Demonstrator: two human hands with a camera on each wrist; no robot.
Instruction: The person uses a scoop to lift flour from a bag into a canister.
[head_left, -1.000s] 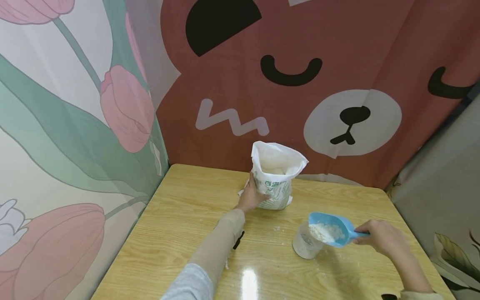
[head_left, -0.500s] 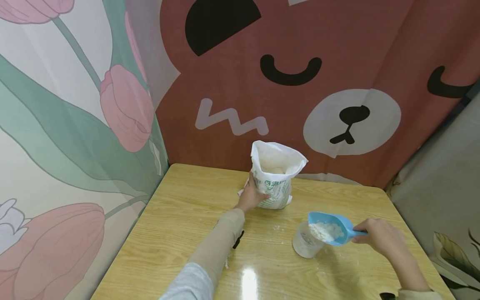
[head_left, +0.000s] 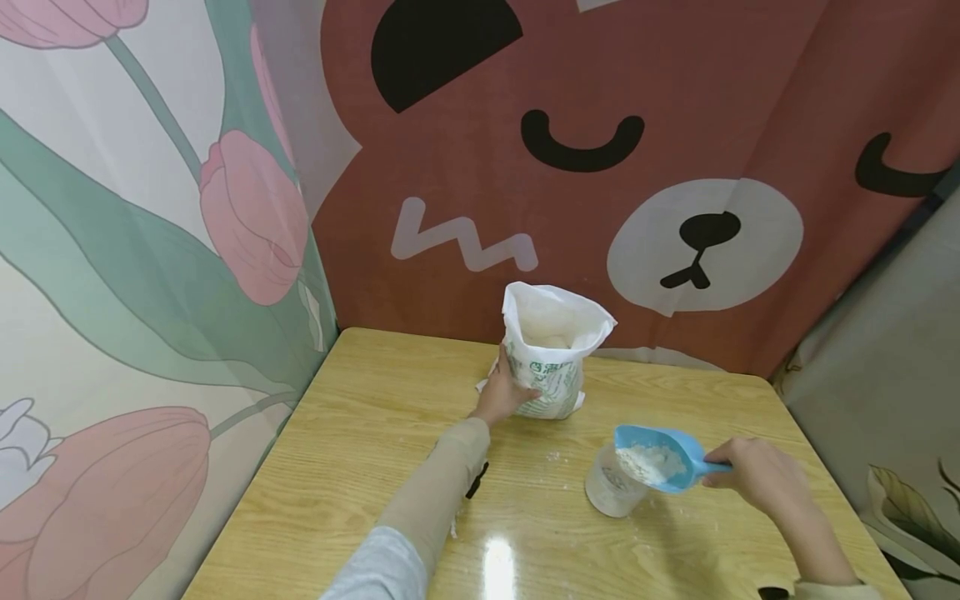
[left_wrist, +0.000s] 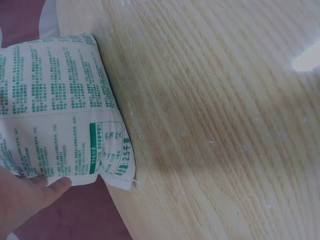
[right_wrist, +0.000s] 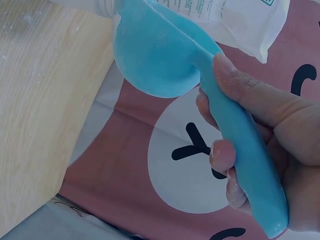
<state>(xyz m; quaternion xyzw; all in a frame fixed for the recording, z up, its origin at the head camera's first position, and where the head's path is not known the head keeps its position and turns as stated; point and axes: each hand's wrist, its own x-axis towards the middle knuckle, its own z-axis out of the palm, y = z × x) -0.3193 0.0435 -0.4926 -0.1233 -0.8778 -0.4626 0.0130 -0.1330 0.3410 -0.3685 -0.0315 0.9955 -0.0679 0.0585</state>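
An opened white bag of flour (head_left: 551, 375) with green print stands upright at the back of the table. My left hand (head_left: 506, 392) holds it by its left side, the thumb across the front; in the left wrist view the fingers (left_wrist: 47, 192) touch the bag's lower edge. In my right hand (head_left: 765, 471) I grip the handle of a blue scoop (right_wrist: 160, 55) loaded with white flour (head_left: 651, 463). The scoop's front end is over the mouth of a clear plastic jar (head_left: 611, 492), hiding part of it. How full the jar is cannot be seen.
The wooden table (head_left: 360, 433) bears scattered specks of white powder. A cloth with a bear print (head_left: 465, 150) hangs right behind it, and a tulip-print curtain (head_left: 150, 350) hangs along the left.
The right hand and scoop have shifted very slightly left over the jar. The left hand and the bag have stayed in place.
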